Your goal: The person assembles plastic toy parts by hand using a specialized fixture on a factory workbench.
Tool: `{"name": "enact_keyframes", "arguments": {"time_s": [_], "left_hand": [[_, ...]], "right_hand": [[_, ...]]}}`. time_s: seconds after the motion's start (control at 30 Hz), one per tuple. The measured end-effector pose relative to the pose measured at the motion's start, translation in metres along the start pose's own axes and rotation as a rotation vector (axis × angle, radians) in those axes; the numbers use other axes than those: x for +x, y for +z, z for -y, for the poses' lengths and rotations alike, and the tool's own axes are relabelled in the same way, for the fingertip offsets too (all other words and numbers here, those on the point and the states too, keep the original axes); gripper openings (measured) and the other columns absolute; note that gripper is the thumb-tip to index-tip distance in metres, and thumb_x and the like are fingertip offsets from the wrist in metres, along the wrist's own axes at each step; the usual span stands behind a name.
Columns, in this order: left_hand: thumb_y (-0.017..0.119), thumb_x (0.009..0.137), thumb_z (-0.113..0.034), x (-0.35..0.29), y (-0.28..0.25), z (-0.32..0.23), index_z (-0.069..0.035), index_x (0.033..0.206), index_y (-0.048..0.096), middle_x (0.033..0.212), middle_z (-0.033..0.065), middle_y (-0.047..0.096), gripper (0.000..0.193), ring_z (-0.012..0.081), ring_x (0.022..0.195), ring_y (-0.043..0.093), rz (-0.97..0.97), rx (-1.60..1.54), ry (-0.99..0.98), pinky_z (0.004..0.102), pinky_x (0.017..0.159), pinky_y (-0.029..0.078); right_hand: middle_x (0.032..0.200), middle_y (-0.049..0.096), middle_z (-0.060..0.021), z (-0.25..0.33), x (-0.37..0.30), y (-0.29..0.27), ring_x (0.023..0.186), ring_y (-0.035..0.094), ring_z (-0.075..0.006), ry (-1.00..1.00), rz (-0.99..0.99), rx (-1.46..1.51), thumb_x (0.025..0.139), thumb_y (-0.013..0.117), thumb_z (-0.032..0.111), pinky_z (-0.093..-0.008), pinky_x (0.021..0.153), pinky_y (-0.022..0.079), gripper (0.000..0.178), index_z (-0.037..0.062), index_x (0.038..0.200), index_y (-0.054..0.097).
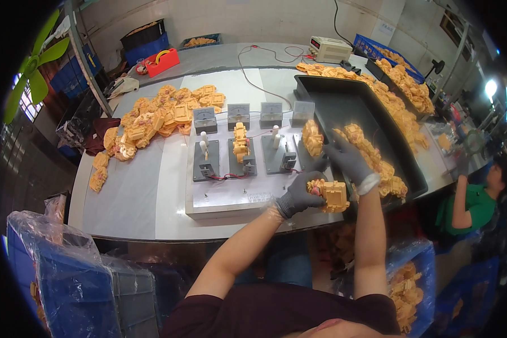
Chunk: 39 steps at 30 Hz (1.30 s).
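Far L, green fan; below it, lower L, blue crate w/ clear plastic liner. On grey/white table, L side: big loose pile of yellow pts, red tape dispenser on surface behind it. Ctr: white test board w/ row of panel meters along back, grey stations in front, white pegs on two of them, some red wiring. One yellow pt upright on 2nd station. L hand, grey glove, at R front corner of board: fingers closed round one side of held yellow pt, which sticks out to R, its boxy frame facing up, a bit of pinkish wire by the fingers. Just behind, another yellow pt at 4th station. Beige power supply at back. R hand, also gloved, is over L side of black tray, fingers twd that station pt; can't tell if it grips anything or how far open. More pts in tray beside it; heaped pts past tray's R edge. Lower R, lined blue crate w/ pts; far R, co-worker in green top.
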<state>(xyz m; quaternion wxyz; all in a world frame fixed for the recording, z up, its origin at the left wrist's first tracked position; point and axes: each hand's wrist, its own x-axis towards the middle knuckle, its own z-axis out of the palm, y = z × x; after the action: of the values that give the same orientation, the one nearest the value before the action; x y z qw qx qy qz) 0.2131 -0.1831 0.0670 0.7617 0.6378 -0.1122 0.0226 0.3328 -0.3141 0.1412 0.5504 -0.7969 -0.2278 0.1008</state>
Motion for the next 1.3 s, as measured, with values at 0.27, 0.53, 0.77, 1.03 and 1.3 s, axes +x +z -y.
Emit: {"name": "enact_keyframes", "arguments": {"time_s": [0.27, 0.53, 0.77, 1.03, 1.3], "left_hand": [[0.075, 0.055, -0.011, -0.003, 0.000, 0.004, -0.001, 0.097, 0.058, 0.093, 0.0029, 0.057, 0.046, 0.0099, 0.085, 0.056, -0.021, -0.018, -0.010, 0.0252, 0.075, 0.048], [0.074, 0.054, -0.013, -0.001, -0.003, 0.009, -0.003, 0.090, 0.059, 0.088, 0.0013, 0.055, 0.040, 0.0091, 0.080, 0.054, -0.038, 0.084, 0.076, 0.0257, 0.073, 0.047], [0.075, 0.056, -0.009, 0.000, 0.001, 0.011, 0.001, 0.093, 0.058, 0.131, 0.0169, 0.049, 0.042, 0.0251, 0.120, 0.049, -0.158, 0.192, 0.143, 0.0330, 0.101, 0.038], [0.067, 0.084, -0.017, 0.000, 0.015, -0.024, -0.001, 0.123, 0.049, 0.115, 0.0091, 0.055, 0.047, 0.0162, 0.100, 0.055, -0.482, 0.067, 0.221, 0.0290, 0.088, 0.046], [0.055, 0.089, -0.022, 0.088, -0.031, -0.058, -0.001, 0.123, 0.050, 0.131, 0.0254, 0.045, 0.041, 0.0399, 0.111, 0.054, -0.668, 0.774, 0.444, 0.0412, 0.094, 0.044]], "right_hand": [[0.111, 0.061, -0.0253, 0.020, 0.042, 0.024, 0.101, 0.061, -0.0389, -0.123, 0.186, -0.780, 0.074, 0.070, 0.041, -0.0402, 0.089, 0.049, 0.078, 0.0169, 0.141, 0.039], [0.109, 0.062, -0.0249, 0.020, 0.055, 0.022, 0.100, 0.062, -0.0384, -0.292, 0.044, -0.592, 0.072, 0.068, 0.029, -0.0426, 0.088, 0.049, 0.075, 0.0161, 0.140, 0.039], [0.103, 0.062, -0.0192, -0.019, 0.055, -0.056, 0.095, 0.062, -0.0350, -0.019, -0.373, -1.080, 0.076, 0.067, 0.025, -0.0410, 0.084, 0.050, 0.053, 0.0162, 0.127, 0.053], [0.098, 0.065, -0.0166, -0.040, -0.007, -0.038, 0.086, 0.063, -0.0253, -0.302, -0.403, -0.332, 0.087, 0.059, 0.013, -0.0331, 0.076, 0.049, 0.031, 0.0037, 0.116, 0.062], [0.093, 0.061, -0.0066, -0.061, -0.042, 0.063, 0.078, 0.060, -0.0106, -0.425, -0.353, 0.125, 0.082, 0.070, 0.007, -0.0254, 0.067, 0.051, 0.036, 0.0055, 0.114, 0.055]]}}
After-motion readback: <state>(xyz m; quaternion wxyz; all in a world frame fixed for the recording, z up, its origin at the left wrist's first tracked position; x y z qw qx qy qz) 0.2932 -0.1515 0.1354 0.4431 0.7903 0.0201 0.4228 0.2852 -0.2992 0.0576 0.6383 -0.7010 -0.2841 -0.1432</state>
